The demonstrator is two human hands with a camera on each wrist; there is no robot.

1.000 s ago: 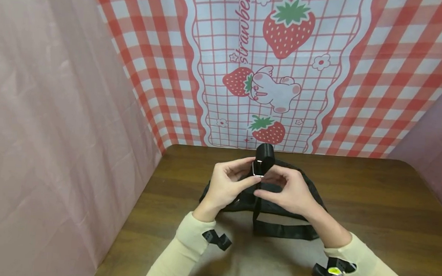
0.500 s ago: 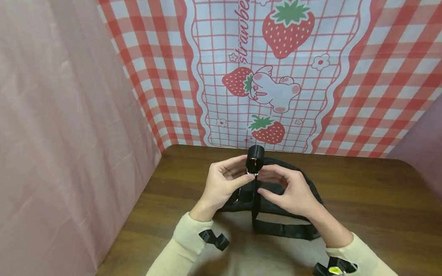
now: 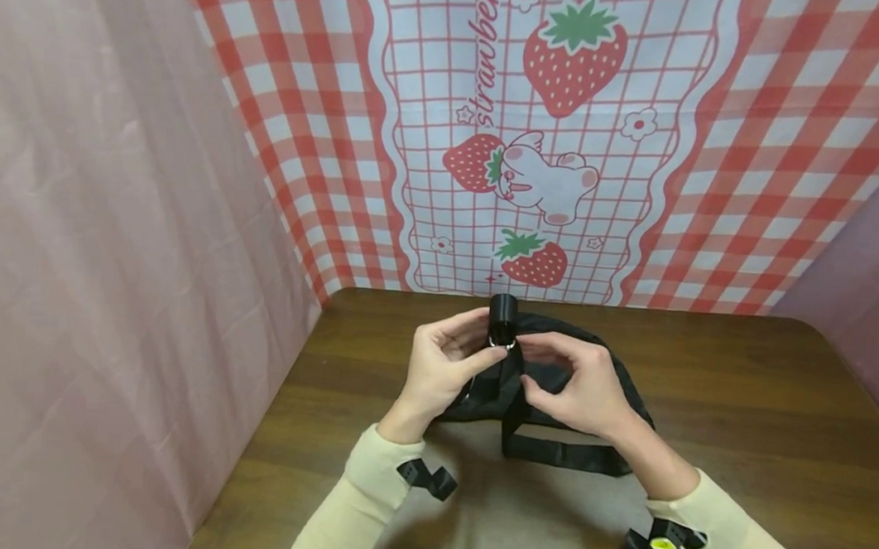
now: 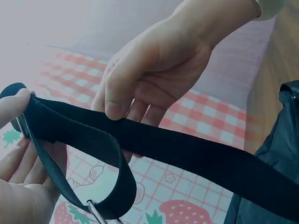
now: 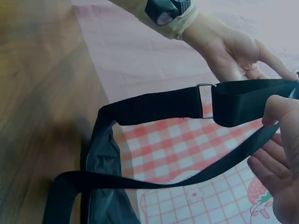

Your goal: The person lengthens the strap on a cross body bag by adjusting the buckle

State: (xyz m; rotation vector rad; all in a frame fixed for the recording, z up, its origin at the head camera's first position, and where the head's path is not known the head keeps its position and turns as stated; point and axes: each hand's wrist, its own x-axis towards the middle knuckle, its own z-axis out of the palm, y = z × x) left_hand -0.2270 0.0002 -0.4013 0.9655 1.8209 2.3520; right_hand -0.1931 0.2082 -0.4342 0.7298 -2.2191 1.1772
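A black bag [image 3: 567, 326] lies on the table, its webbing strap [image 4: 187, 151] raised in front of me. My left hand [image 3: 440, 370] pinches the strap at a small metal slider [image 4: 21, 126], thumb on the near side and fingers behind. To its right, my right hand [image 3: 588, 388] pinches a single run of the strap between thumb and fingers, best seen in the left wrist view. Between the two, a folded loop of webbing [image 5: 238, 103] stands out, with a rectangular metal ring [image 5: 206, 101] at its far end. More strap runs from the ring down to the bag.
The wooden table [image 3: 761, 407] carries the bag near its back edge. Another strap length [image 3: 568, 455] lies in front of the bag. A red-checked strawberry cloth [image 3: 564, 173] hangs behind, and a pink curtain [image 3: 127, 250] hangs at the left.
The strap loop and my left hand have shifted slightly left, and the loop has turned and sunk a little. My right hand has eased slightly right, with the strap widening beside its thumb.
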